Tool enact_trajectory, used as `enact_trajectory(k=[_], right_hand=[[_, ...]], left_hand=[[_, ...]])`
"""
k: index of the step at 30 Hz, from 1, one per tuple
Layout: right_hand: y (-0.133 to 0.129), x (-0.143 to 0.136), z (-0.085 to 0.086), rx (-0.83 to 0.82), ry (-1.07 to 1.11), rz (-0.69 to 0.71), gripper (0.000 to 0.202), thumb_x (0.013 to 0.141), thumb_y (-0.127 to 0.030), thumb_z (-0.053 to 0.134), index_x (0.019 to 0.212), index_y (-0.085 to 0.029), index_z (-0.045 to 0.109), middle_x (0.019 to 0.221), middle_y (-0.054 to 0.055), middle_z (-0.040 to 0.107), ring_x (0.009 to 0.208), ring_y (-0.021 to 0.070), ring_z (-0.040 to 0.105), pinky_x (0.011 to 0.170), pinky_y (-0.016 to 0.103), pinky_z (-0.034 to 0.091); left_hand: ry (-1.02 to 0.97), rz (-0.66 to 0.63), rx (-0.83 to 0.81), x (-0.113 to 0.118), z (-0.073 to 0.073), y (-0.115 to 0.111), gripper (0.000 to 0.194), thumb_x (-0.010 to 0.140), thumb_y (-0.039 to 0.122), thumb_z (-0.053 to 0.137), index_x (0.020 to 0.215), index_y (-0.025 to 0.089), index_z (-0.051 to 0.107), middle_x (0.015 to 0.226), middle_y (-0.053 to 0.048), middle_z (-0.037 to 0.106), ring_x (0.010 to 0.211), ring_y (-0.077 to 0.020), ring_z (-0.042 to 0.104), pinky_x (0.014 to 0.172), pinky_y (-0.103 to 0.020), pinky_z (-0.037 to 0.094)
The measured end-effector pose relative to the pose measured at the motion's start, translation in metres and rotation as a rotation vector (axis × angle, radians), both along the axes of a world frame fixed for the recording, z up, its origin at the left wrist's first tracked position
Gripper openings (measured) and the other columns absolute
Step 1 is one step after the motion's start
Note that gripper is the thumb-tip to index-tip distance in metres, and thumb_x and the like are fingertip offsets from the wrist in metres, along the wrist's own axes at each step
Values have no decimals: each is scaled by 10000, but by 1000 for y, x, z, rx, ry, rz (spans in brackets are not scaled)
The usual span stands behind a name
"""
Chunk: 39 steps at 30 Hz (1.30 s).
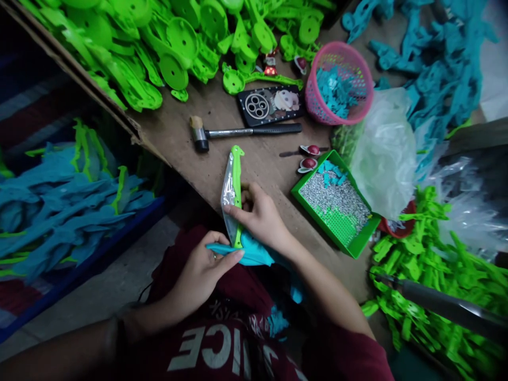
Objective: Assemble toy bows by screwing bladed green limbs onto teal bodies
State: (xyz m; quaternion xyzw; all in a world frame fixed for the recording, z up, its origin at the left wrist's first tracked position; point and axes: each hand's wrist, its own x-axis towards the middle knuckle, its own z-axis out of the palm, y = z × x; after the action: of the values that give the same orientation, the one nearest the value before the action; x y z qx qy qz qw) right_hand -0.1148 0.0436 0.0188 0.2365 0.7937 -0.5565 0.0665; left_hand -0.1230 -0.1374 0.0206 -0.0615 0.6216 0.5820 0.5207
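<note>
My left hand (206,267) is closed, thumb and fingers pinching the teal plastic piece (256,254) above my lap. The fingers of my right hand (262,217) are wrapped round a bright green plastic strip (237,177), which stands lengthwise away from me. Along the strip's left side runs a shiny, clear blade-like piece (227,198), with my right thumb on it. At its near end the strip meets the teal piece; I cannot tell whether the two are joined. Part of the teal piece is hidden under my right hand and forearm.
A mallet (234,132), a phone (272,105), a pink basket (339,111) of teal bits and a green tray (353,246) of small metal parts lie on the table. Green parts (174,47) heap at the back. A bin of teal pieces (71,206) stands left.
</note>
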Motion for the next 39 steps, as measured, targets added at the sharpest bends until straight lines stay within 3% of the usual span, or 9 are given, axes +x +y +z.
enact_trajectory(k=[3, 8, 12, 15, 18, 22, 28, 35, 39], right_hand=[[-2, 0, 0, -59, 13, -42, 368, 886, -366, 645, 1177, -149, 583, 756, -30, 549, 672, 130, 511, 620, 281, 404], [-3, 0, 7, -10, 28, 219, 315, 940, -364, 588, 1188, -172, 611, 846, -3, 617, 742, 147, 545, 707, 294, 435], [-7, -1, 6, 86, 3, 111, 333, 928, -397, 621, 1178, -177, 617, 791, -15, 598, 724, 145, 540, 670, 284, 408], [-8, 0, 2, -107, 14, 32, 339, 879, -403, 679, 1125, -181, 607, 806, -19, 601, 724, 136, 546, 654, 269, 430], [-8, 2, 1, -330, 27, -86, 309, 858, -407, 684, 1062, -200, 577, 853, -13, 612, 750, 131, 561, 669, 262, 468], [-7, 5, 5, -445, -12, -252, 320, 818, -429, 705, 993, -216, 544, 810, -29, 599, 709, 123, 558, 626, 250, 466], [-7, 5, 11, -504, -31, -313, 291, 804, -379, 731, 956, -215, 545, 759, -47, 583, 651, 101, 526, 570, 226, 428], [-11, 9, 13, -470, -45, -338, 242, 880, -370, 695, 1013, -225, 554, 812, -31, 587, 693, 106, 544, 604, 234, 457], [-13, 12, 13, -416, -43, -320, 205, 934, -380, 647, 1043, -234, 551, 822, -29, 584, 689, 102, 526, 594, 231, 449]], left_hand=[[-52, 38, 10, 4, -2, -4, 411, 754, 510, 794, 915, 219, 552, 625, 65, 589, 565, -103, 529, 553, -229, 391], [11, 19, -22, 5, -5, -8, 437, 767, 558, 757, 931, 202, 565, 695, 15, 659, 681, -158, 630, 625, -266, 456], [-11, -23, -37, 2, -5, -8, 468, 770, 569, 743, 984, 198, 554, 746, 1, 681, 701, -165, 641, 618, -264, 454], [-87, -28, -11, 1, -1, -8, 491, 772, 569, 738, 1026, 202, 534, 732, 15, 667, 655, -145, 614, 590, -249, 447], [-28, -27, -36, 1, 4, -10, 451, 756, 549, 753, 939, 212, 516, 545, 101, 485, 485, -74, 427, 474, -198, 324], [-44, -71, -32, 2, 5, -14, 431, 738, 537, 759, 837, 221, 483, 462, 147, 285, 419, -47, 251, 421, -186, 206], [-181, -111, 14, 0, -3, -17, 374, 785, 483, 741, 924, 214, 522, 741, 31, 630, 674, -129, 607, 608, -236, 469], [-185, -227, 36, -13, -1, -11, 335, 765, 448, 742, 840, 208, 522, 644, 58, 543, 584, -95, 502, 542, -203, 413], [-160, -203, -24, -13, -3, -10, 380, 713, 435, 773, 768, 219, 465, 625, 73, 469, 573, -91, 443, 529, -205, 398]])
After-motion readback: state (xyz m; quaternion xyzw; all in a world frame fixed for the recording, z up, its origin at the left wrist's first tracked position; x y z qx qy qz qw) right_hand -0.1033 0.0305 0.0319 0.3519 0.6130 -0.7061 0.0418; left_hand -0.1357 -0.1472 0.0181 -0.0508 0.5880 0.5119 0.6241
